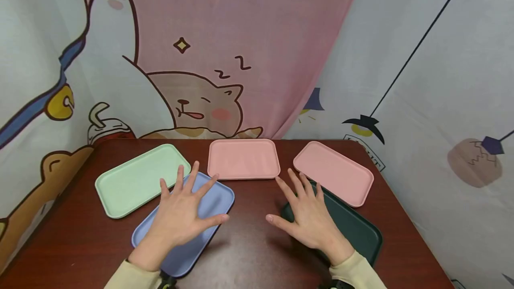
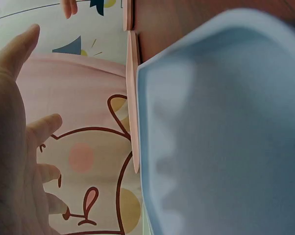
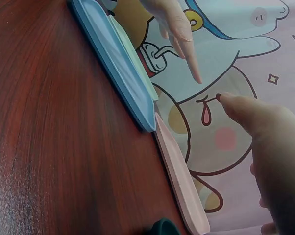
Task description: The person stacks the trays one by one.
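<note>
Left hand (image 1: 180, 215): hovering, with fingers spread wide, holding nothing.
Blue rounded-rectangular tray (image 1: 217, 197): below left palm and thumb, long axis slanting toward the far edge of the dark-brown wooden surface (image 1: 249, 235).
Right hand (image 1: 313, 222): also wide-fingered, holding nothing.
Dark green rounded-rectangular tray (image 1: 349, 222): below right palm, long axis slanting toward the near right corner.
Pale green tray (image 1: 140, 182): by left edge, bare inside showing.
Two pink trays (image 1: 244, 159): along far edge, likewise.
</note>
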The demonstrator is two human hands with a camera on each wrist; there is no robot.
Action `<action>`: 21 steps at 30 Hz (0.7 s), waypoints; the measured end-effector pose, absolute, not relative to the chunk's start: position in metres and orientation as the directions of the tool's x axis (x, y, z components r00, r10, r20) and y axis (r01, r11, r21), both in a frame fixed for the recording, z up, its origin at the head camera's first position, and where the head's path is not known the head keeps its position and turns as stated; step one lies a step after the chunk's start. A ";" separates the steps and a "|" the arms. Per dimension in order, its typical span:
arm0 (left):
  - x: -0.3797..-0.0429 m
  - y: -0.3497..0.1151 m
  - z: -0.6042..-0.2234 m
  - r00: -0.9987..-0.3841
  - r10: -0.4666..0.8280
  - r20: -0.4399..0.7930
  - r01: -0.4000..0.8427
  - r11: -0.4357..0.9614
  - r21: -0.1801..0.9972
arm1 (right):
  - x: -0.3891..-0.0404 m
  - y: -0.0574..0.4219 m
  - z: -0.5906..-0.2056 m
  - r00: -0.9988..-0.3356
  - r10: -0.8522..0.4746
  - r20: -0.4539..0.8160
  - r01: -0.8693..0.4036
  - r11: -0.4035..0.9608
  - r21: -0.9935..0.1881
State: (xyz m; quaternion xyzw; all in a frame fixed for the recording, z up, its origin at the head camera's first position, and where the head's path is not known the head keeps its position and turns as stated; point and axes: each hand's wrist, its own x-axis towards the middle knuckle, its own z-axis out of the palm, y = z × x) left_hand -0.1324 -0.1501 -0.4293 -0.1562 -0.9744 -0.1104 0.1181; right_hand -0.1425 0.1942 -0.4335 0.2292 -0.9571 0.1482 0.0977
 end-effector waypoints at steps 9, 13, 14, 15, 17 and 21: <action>-0.121 -0.159 -0.427 -0.947 0.204 0.247 0.262 0.936 0.233 | -0.142 0.188 -0.435 -0.881 -0.397 0.259 -0.462 0.840 -0.284; -0.119 -0.166 -0.427 -0.956 0.171 0.239 0.231 0.938 0.256 | -0.143 0.186 -0.434 -0.883 -0.396 0.254 -0.461 0.833 -0.305; -0.119 -0.168 -0.428 -0.959 0.161 0.234 0.222 0.939 0.264 | -0.143 0.185 -0.434 -0.883 -0.396 0.253 -0.462 0.831 -0.310; -0.118 -0.169 -0.428 -0.962 0.152 0.227 0.212 0.939 0.271 | -0.143 0.185 -0.434 -0.883 -0.397 0.252 -0.463 0.829 -0.315; -0.117 -0.173 -0.430 -0.968 0.135 0.214 0.193 0.939 0.284 | -0.144 0.183 -0.434 -0.882 -0.398 0.250 -0.464 0.823 -0.327; -0.114 -0.178 -0.433 -0.974 0.104 0.203 0.165 0.935 0.313 | -0.144 0.180 -0.433 -0.883 -0.397 0.251 -0.467 0.805 -0.367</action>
